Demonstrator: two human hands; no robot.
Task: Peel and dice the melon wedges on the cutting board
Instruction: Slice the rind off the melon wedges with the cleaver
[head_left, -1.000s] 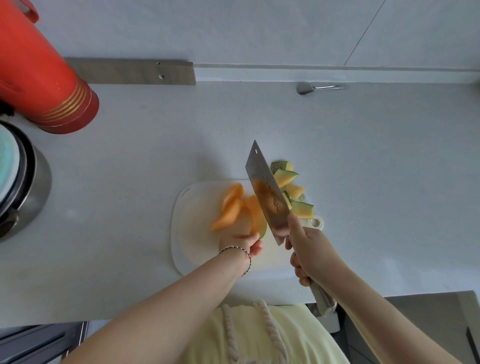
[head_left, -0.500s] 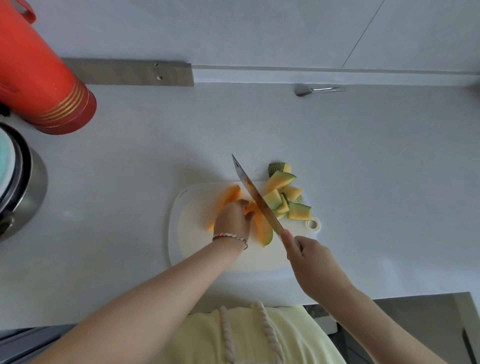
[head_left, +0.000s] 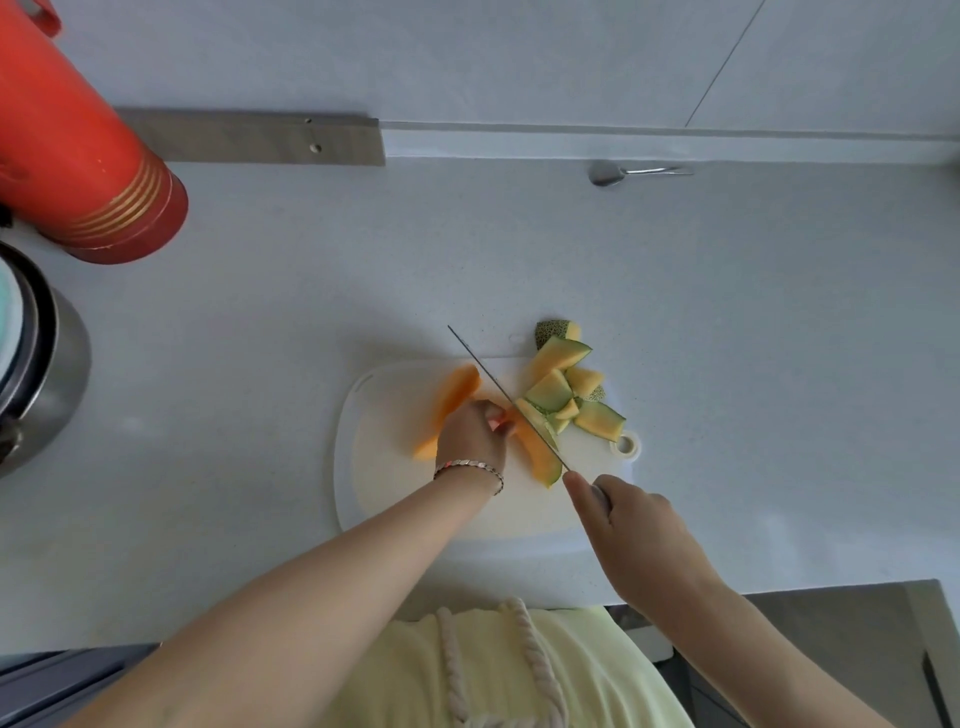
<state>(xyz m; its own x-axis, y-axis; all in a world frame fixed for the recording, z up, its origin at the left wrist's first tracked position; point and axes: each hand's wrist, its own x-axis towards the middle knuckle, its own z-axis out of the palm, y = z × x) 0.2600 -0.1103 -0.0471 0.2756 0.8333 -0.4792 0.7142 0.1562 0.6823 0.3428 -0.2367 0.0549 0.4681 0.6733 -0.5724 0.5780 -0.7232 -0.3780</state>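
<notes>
Melon wedges (head_left: 453, 396) are lying orange on the white cutting board (head_left: 384, 488), one half hiding under the left hand (head_left: 470, 441), whose curled fingers are pinning it. The knife (head_left: 487, 371) is cutting alongside, rind scraps (head_left: 550, 389) piling beyond; the right hand (head_left: 631, 527) is wrapping its hidden handle. Pale grey counter (head_left: 311, 291) is stretching around.

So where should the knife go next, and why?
Probably slide the knife along the wedge, between the orange flesh and the green skin, to peel it. The left hand holds that wedge on the cutting board. The right hand holds the blade against its right side, and green skin shows at its near end. Cut rind pieces already lie to the right.
</notes>
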